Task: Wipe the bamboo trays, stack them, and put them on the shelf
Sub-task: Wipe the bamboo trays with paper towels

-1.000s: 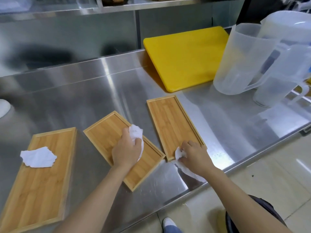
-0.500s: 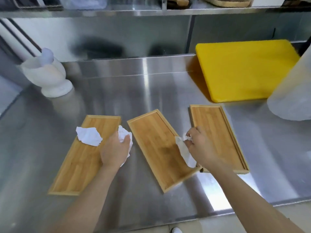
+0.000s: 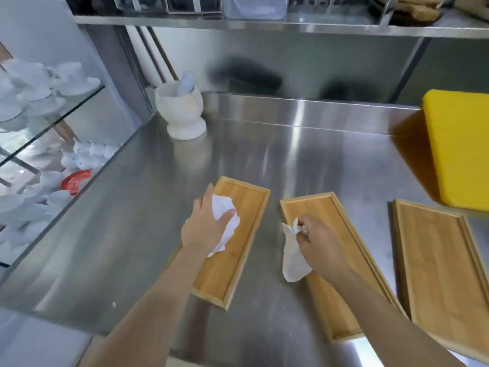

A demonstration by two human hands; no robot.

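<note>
Three bamboo trays lie side by side on the steel counter: the left tray (image 3: pixel 246 207), the middle tray (image 3: pixel 328 210) and the right tray (image 3: pixel 442 260). My left hand (image 3: pixel 203 226) rests on the left tray, gripping crumpled white tissue (image 3: pixel 225 221). Over the middle tray's left rim, my right hand (image 3: pixel 320 245) pinches a second white tissue (image 3: pixel 292 256) that hangs down toward the counter. A steel shelf (image 3: pixel 264 25) runs overhead along the back wall.
A white mortar with pestle (image 3: pixel 181 112) stands at the back left of the steel counter (image 3: pixel 291 154). A yellow cutting board (image 3: pixel 460 149) leans at the right. Glass shelving with white crockery (image 3: pixel 39 88) stands beyond the counter's left edge.
My left hand moved from beside the left tray onto it and now covers the tissue that lay there. My right hand shifted to the middle tray's left rim. The view swung left.
</note>
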